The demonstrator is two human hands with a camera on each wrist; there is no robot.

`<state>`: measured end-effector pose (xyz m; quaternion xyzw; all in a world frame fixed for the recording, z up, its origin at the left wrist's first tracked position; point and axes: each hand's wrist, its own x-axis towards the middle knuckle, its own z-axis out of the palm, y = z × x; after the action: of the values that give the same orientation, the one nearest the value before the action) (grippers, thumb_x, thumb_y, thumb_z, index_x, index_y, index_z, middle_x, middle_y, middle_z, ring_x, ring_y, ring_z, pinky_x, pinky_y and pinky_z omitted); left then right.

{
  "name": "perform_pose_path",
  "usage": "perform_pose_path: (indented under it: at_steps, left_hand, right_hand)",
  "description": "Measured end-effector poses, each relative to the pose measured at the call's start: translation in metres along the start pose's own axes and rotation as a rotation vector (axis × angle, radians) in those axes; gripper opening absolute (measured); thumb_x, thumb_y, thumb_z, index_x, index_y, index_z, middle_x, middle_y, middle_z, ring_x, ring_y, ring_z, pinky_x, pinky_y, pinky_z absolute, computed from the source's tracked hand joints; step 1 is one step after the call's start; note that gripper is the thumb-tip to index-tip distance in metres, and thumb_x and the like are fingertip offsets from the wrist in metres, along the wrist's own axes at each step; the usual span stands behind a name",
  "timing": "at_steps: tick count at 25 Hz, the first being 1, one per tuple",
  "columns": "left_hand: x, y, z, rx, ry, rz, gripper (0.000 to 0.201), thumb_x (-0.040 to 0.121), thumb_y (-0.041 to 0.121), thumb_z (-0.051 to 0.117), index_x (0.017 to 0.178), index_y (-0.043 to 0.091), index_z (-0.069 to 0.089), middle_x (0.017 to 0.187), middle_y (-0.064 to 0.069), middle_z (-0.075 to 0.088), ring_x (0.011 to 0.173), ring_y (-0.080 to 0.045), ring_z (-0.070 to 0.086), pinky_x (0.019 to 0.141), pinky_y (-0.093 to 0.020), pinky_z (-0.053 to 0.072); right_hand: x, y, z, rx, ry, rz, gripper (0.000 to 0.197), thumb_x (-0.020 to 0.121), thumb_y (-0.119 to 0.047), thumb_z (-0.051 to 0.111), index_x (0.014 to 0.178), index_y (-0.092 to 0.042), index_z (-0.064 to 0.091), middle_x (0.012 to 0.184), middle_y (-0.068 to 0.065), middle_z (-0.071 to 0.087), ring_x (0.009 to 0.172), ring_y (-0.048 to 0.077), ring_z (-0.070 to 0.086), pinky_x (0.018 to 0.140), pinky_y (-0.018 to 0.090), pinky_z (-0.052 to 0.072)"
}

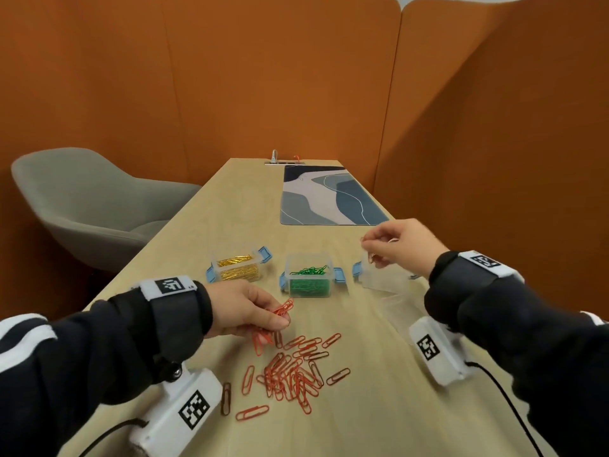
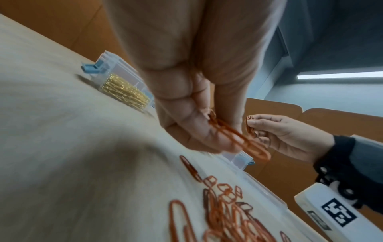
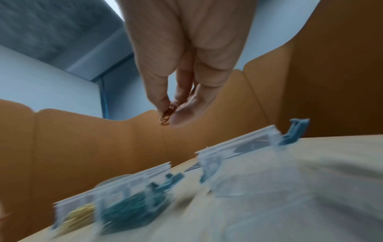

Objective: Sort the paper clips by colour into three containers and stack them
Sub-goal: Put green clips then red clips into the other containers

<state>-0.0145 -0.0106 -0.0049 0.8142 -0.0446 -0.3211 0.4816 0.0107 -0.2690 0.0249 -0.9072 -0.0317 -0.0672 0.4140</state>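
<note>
Several red paper clips lie in a loose pile on the wooden table in front of me. My left hand pinches a small bunch of red clips just above the pile's far edge. My right hand pinches a few red clips over the clear third container at the right. The left container holds gold clips. The middle container holds green clips.
A clear lid lies on the table near my right forearm. A patterned desk mat lies farther back. A grey chair stands left of the table. Orange partition walls enclose the far end and right side.
</note>
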Motion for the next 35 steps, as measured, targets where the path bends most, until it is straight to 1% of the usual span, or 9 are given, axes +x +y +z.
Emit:
perform_pose_path:
  at_steps: [3,8,17,23,25,27,29,32,35]
  left_hand:
    - [0.003,0.004,0.002,-0.032,-0.023,-0.004,0.011,0.081,0.005,0.065,0.090,0.008,0.069,0.072,-0.002,0.068,0.052,-0.005,0.062,0.052,-0.014,0.052]
    - [0.008,0.024,0.007,-0.068,-0.030,0.048,0.012,0.080,0.003,0.064,0.093,0.004,0.066,0.069,-0.001,0.064,0.051,-0.004,0.061,0.053,-0.012,0.052]
    - [0.036,0.098,0.040,0.049,0.099,0.322,0.011,0.081,0.008,0.067,0.092,0.007,0.066,0.077,-0.003,0.064,0.058,-0.006,0.062,0.059,-0.013,0.055]
    - [0.046,0.088,0.063,0.584,0.253,0.456,0.029,0.077,0.021,0.073,0.105,0.021,0.067,0.104,0.005,0.066,0.097,-0.010,0.060,0.088,-0.026,0.047]
    - [0.026,0.080,0.052,0.590,0.314,0.464,0.029,0.076,0.020,0.074,0.103,0.025,0.067,0.104,0.009,0.064,0.096,-0.008,0.059,0.088,-0.025,0.046]
    - [0.002,0.065,0.034,0.711,0.305,0.377,0.032,0.071,0.024,0.078,0.100,0.025,0.066,0.096,0.010,0.064,0.084,-0.009,0.059,0.083,-0.024,0.049]
    - [-0.020,0.041,0.015,0.930,0.170,0.106,0.045,0.062,0.034,0.083,0.101,0.029,0.061,0.096,0.010,0.063,0.086,-0.013,0.063,0.084,-0.027,0.052]
    - [-0.046,0.002,0.007,1.061,0.006,-0.257,0.059,0.053,0.044,0.085,0.101,0.034,0.051,0.101,0.013,0.059,0.093,-0.010,0.059,0.088,-0.026,0.050]
    - [-0.047,-0.013,0.019,0.892,0.049,-0.171,0.050,0.060,0.036,0.084,0.100,0.031,0.055,0.096,0.012,0.059,0.087,-0.007,0.055,0.084,-0.022,0.050]
  right_hand:
    - [0.015,0.019,-0.006,-0.116,0.097,0.043,0.027,0.086,-0.024,0.062,0.108,-0.008,0.066,0.088,0.003,0.065,0.074,0.012,0.057,0.067,0.019,0.049]
    - [0.015,0.035,-0.004,-0.441,-0.106,0.142,0.074,0.076,-0.041,0.072,0.138,-0.021,0.038,0.143,0.003,0.042,0.126,0.021,0.042,0.101,0.033,0.037]
    - [-0.020,0.022,0.007,-0.422,-0.296,0.043,0.065,0.075,-0.023,0.075,0.131,-0.025,0.043,0.131,-0.002,0.051,0.104,0.011,0.044,0.089,0.024,0.039]
    - [-0.037,0.012,0.000,-0.393,-0.242,0.033,0.095,0.063,-0.034,0.083,0.140,-0.026,0.029,0.145,0.000,0.035,0.129,0.019,0.037,0.104,0.033,0.035]
    - [-0.046,0.007,-0.004,-0.402,-0.153,-0.031,0.093,0.063,-0.040,0.082,0.139,-0.027,0.030,0.142,-0.002,0.035,0.124,0.016,0.039,0.103,0.031,0.038]
    - [-0.058,0.000,-0.001,-0.421,-0.128,-0.145,0.070,0.068,-0.043,0.078,0.127,-0.026,0.045,0.119,-0.007,0.049,0.100,0.007,0.049,0.083,0.016,0.044]
    - [-0.070,-0.011,0.008,-0.478,-0.298,-0.163,0.054,0.069,-0.043,0.077,0.116,-0.023,0.058,0.092,-0.013,0.056,0.077,0.003,0.051,0.063,0.010,0.040]
    - [-0.080,-0.019,0.031,-0.642,-0.589,-0.035,0.074,0.056,-0.050,0.083,0.120,-0.024,0.056,0.094,-0.011,0.057,0.080,0.007,0.051,0.070,0.021,0.044]
    - [-0.078,-0.025,0.052,-0.680,-0.601,-0.069,0.083,0.056,-0.049,0.083,0.129,-0.030,0.048,0.105,-0.011,0.055,0.090,0.009,0.048,0.081,0.027,0.045]
